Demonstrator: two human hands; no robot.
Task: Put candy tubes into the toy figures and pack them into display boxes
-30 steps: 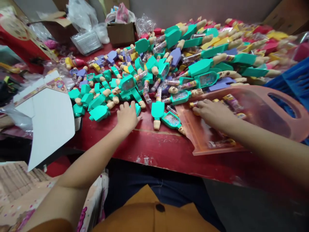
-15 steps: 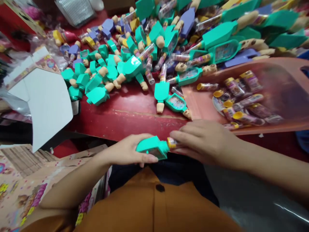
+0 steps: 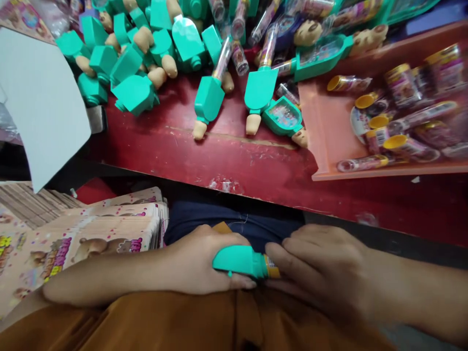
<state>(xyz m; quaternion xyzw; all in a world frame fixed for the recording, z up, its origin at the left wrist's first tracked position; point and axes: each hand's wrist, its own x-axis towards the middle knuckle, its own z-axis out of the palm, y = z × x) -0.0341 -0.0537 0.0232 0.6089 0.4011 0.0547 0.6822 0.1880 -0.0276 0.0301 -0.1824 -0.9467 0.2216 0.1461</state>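
My left hand (image 3: 197, 263) wraps a teal plastic toy body (image 3: 237, 262) just above my lap. The toy's narrow end meets a small candy tube with a yellow end (image 3: 272, 267), and my right hand (image 3: 321, 268) pinches that tube. Both hands are close together, below the table's front edge. Farther off, a pile of teal toy pieces with tan ends (image 3: 127, 63) lies on the red table (image 3: 219, 161). An orange plastic tray (image 3: 310, 122) holds several candy tubes (image 3: 402, 87) to the right.
A white cardboard sheet (image 3: 40, 97) stands at the table's left. Printed flat cartons (image 3: 102, 239) are stacked at my lower left. My dark trousers and orange top lie under my hands.
Both hands have moved down from the table edge towards my lap with the toy and tube. The tube now sits deeper in the toy's end. The view has tilted down.
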